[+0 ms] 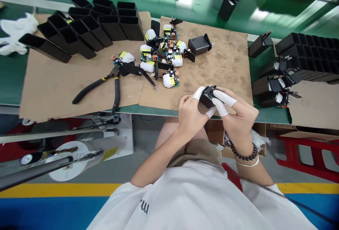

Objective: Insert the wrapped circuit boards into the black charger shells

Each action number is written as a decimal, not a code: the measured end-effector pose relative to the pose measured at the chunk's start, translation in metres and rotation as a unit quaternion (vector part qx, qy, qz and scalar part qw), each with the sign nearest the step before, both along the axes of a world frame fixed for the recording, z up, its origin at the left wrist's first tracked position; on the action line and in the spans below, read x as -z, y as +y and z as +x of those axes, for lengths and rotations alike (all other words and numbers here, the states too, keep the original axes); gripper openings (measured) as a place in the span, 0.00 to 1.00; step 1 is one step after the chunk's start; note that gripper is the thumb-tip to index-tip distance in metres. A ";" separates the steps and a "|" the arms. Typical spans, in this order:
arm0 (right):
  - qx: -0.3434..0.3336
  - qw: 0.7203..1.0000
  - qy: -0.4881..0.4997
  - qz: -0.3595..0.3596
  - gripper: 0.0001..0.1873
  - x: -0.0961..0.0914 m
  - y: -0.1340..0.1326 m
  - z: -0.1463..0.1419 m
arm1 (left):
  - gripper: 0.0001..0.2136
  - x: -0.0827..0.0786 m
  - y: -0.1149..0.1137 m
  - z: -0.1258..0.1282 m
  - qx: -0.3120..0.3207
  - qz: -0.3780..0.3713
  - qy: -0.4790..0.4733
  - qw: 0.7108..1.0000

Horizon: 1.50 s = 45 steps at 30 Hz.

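Both my hands grip one small black charger housing (207, 96) just over the near edge of the cardboard sheet (219, 60). My left hand (190, 113) wraps it from the left, with a white finger cot on the thumb. My right hand (235, 113) presses on it from the right with cot-covered fingers; a dark bead bracelet is on that wrist. A heap of small circuit boards (164, 55) with white and yellow parts lies farther back on the cardboard.
Black pliers (106, 85) lie left of the boards. Several empty black housings (87, 28) stand at the back left. Another black housing (198, 44) lies by the boards. More black assembled units (291, 64) are stacked at the right. White gloves (16, 32) lie far left.
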State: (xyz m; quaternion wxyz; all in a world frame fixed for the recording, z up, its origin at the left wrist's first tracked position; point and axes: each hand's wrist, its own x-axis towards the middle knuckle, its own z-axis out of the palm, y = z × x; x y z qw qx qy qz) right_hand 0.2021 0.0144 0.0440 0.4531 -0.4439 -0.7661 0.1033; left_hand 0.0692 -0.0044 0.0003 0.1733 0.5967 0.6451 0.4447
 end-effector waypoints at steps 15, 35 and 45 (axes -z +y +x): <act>0.071 0.997 -0.034 0.001 0.09 0.002 -0.007 -0.013 | 0.28 0.003 -0.001 -0.004 0.030 -0.013 0.003 0.999; -0.032 0.999 0.016 -0.003 0.12 0.016 0.001 0.006 | 0.28 0.013 -0.045 -0.055 -0.073 0.035 0.070 0.994; -0.032 0.998 -0.004 -0.053 0.10 0.042 0.011 0.004 | 0.22 0.002 -0.033 -0.051 -0.031 0.045 -0.045 0.997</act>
